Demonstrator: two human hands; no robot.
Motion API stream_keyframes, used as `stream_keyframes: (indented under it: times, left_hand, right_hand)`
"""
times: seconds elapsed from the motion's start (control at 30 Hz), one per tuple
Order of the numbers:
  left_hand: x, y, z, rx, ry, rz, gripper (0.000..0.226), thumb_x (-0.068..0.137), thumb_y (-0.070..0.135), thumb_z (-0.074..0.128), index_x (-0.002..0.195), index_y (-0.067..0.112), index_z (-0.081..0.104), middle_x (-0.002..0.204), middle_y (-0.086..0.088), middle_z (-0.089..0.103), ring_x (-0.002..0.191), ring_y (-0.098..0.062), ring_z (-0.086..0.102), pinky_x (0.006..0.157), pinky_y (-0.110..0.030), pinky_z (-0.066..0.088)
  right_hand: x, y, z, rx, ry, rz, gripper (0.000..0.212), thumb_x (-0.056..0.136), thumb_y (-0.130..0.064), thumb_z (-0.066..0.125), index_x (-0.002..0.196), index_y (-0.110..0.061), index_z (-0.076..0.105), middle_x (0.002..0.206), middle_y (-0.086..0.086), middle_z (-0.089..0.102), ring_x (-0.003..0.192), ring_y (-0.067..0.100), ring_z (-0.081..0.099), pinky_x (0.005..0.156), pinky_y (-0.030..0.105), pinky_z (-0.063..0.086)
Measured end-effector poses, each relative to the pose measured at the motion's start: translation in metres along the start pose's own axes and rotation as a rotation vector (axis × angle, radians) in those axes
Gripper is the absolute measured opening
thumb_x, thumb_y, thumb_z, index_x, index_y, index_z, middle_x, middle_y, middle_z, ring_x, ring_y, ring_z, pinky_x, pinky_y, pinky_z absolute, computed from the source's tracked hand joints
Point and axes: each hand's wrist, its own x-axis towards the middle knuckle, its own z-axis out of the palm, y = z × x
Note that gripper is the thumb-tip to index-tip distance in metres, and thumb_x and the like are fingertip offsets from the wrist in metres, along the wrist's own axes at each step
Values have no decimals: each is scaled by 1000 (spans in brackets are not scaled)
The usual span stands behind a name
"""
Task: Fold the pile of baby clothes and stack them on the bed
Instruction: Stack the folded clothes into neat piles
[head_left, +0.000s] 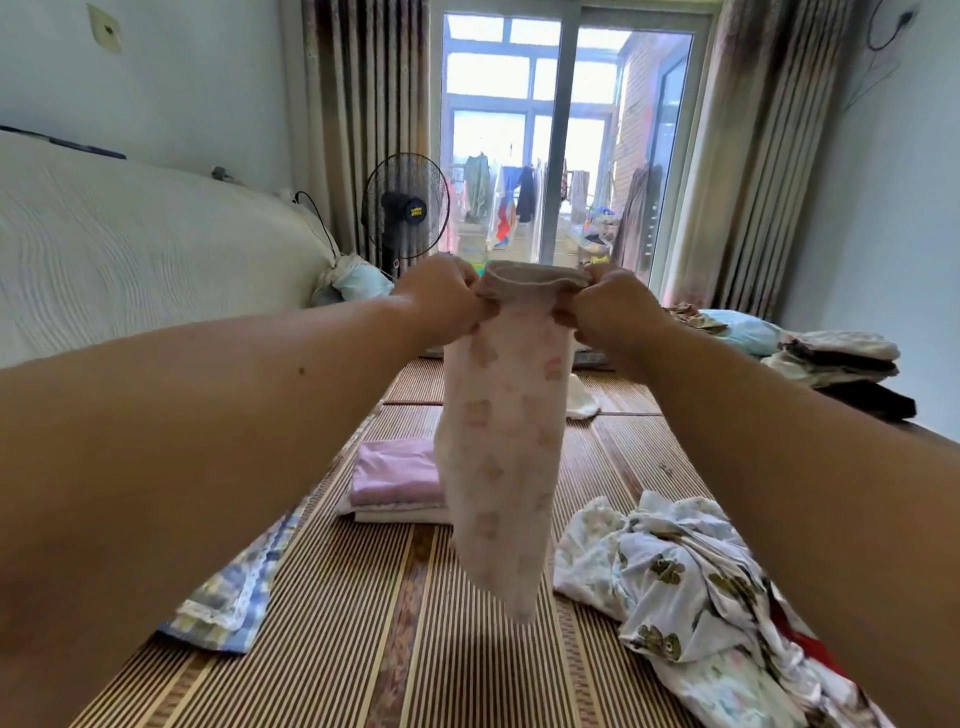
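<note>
Both the left hand (441, 301) and the right hand (613, 312) pinch the waistband of pale pink printed baby trousers (498, 457), which hang over the striped woven bed mat (337, 623), a folded lilac stack (395, 478) behind them, a crumpled white clothes pile (691, 587) rightward, a black standing fan (406, 208) by the curtained glass door (566, 130).

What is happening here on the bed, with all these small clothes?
A person is folding baby clothes. The left hand and the right hand pinch the waistband of a pink printed garment and hold it up, so that it hangs down over the striped mat. Behind it lies a small stack of folded pieces, pink on top. On the right is a crumpled pile of unfolded clothes. A blue checked cloth lies on the left.
</note>
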Motion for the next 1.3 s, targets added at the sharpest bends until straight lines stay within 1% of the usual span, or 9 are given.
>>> stream_keyframes:
  times: [0.27,0.47,0.63,0.77,0.9,1.0,1.07,1.2,1.3]
  left_hand:
    - [-42,-26,14,122,-88,102,21,80,27,72,83,7,68,79,-7,70,77,-25,66,76,-39,55]
    - [-164,-71,58,152,-590,-54,11,84,30,69,78,21,65,69,8,62,62,-10,57,55,-20,44]
    - [-253,-100,94,169,-968,-107,14,87,38,62,78,32,56,77,16,59,76,-8,59,66,-22,46]
    - [-272,-108,95,125,-1116,-161,13,89,41,59,98,32,60,101,11,66,96,-11,63,90,-33,51]
    - [-256,-113,96,-58,-1023,-320,26,94,40,55,107,19,61,104,-2,68,86,-16,69,81,-35,57]
    - [-236,-117,104,-173,-711,-445,31,94,40,54,116,18,55,104,-2,68,83,-11,68,66,-21,56]
    - [-233,-127,112,-80,-586,-427,51,89,39,61,134,24,43,126,-2,59,94,-12,65,76,-25,58]
    - [-250,-140,125,141,-745,-177,82,78,50,69,146,45,24,156,18,17,138,-12,31,114,-42,30]
    - [-260,-145,125,355,-931,-19,80,82,51,64,148,43,19,157,23,2,145,-5,3,118,-36,8]
  right_hand:
    - [-60,25,-12,-40,-219,-2,16,80,-3,61,88,-16,61,84,14,64,80,27,60,71,39,48]
    - [-192,86,-4,-173,-580,213,14,86,-8,62,83,-21,57,73,1,55,59,9,47,51,22,39]
    - [-271,135,11,-229,-837,513,15,77,-13,67,87,-25,66,87,2,71,79,16,67,75,34,58]
    - [-285,137,15,-106,-934,596,14,86,-1,56,90,-14,59,78,1,63,60,8,66,52,19,47]
    - [-263,138,28,3,-816,614,21,89,-1,51,104,-14,58,77,2,66,61,14,66,47,21,42]
    - [-242,149,44,77,-505,631,34,88,-6,57,120,-16,52,94,9,69,72,16,64,53,23,46]
    - [-241,160,53,-111,-372,506,46,88,-21,65,130,-23,47,114,4,63,91,16,63,71,27,54]
    - [-264,174,53,-487,-597,125,57,84,-39,68,136,-35,46,143,-16,43,125,5,45,106,24,36]
    - [-277,192,50,-620,-789,6,61,83,-49,65,139,-36,45,149,-20,35,137,3,32,115,26,21]
